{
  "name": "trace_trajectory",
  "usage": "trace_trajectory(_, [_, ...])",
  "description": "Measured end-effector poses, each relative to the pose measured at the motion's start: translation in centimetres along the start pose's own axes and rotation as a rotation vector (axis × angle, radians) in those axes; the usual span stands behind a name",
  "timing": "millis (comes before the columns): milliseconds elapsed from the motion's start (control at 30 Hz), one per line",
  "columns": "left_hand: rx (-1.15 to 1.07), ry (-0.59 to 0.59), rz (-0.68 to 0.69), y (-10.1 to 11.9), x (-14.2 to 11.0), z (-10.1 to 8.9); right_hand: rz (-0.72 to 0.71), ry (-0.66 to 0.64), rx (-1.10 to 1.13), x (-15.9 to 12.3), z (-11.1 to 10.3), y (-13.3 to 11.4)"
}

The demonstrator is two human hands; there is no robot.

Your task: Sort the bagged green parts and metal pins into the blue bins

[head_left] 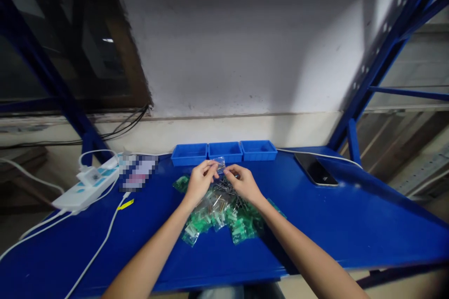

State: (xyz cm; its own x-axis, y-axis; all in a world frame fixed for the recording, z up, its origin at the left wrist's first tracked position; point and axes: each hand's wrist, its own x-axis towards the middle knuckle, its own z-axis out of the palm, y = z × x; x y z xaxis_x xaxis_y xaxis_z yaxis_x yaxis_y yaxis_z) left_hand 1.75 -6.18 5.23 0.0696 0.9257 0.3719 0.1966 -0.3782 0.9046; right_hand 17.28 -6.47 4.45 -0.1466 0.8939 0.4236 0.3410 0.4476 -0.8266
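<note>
Between my two hands, just in front of the blue bins, is a small clear plastic bag (pixel 220 164) with thin metallic pieces in it, perhaps screws. My left hand (pixel 202 178) pinches its left side between thumb and fingers. At the bag's right edge, my right hand (pixel 242 181) has its thumb and finger closed on it. Below both hands lies a pile of small clear bags (pixel 219 208), some holding white and green pieces (pixel 240 226). Dark loose screws or nails (pixel 226 187) lie among them, partly hidden by my hands.
Three blue bins (pixel 224 151) stand in a row at the table's back edge. A white power strip (pixel 89 189) with cables lies on the left of the blue table (pixel 336 224). A phone (pixel 315 169) rests at right. Blue frame posts rise on both sides.
</note>
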Motion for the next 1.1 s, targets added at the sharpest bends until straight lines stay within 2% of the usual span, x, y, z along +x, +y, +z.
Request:
trace_trajectory(100, [0.019,0.024,0.013,0.0,-1.3,0.6,0.006,0.006,0.064,0.1,-0.1,0.2])
trace_trajectory(233, [0.074,0.029,0.021,-0.7,-2.4,0.2,-0.001,0.009,0.069,-0.2,0.4,0.1])
trace_trajectory(633, [0.131,0.011,0.090,-0.1,-2.7,0.4,-0.078,0.019,0.105,-0.8,0.5,-1.0])
trace_trajectory(900, [0.168,-0.039,0.114,0.4,-2.3,-0.5,-0.065,0.034,0.098,-0.7,0.8,-0.7])
trace_trajectory(1000, [0.149,-0.033,0.077,-0.1,-2.1,-0.6,-0.079,0.064,0.106,-0.6,0.8,-0.6])
trace_trajectory(1100, [0.084,0.022,-0.099,-0.6,-1.8,-0.6,-0.099,0.112,0.130,-0.7,0.6,-0.6])
